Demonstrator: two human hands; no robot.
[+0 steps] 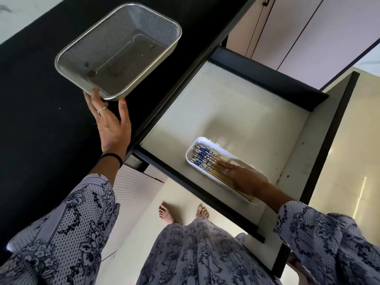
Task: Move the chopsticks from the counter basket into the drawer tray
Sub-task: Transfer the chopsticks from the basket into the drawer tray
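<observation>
A metal mesh basket (115, 29) sits on the black counter (41, 99) with no chopsticks in it. My left hand (112, 124) grips its near rim, thumb and fingers on the edge. In the open drawer (236, 112), a white oblong tray (192, 148) holds several wooden chopsticks (203, 158) with blue patterned tops, lying side by side. My right hand (244, 177) rests flat on the chopsticks, fingers together and stretched along them, covering their lower halves.
The drawer's dark front panel (205, 194) juts out toward my legs. My bare feet (167, 212) stand on the pale floor below. Pale cabinet doors (308, 31) rise at the upper right. The drawer floor around the tray is bare.
</observation>
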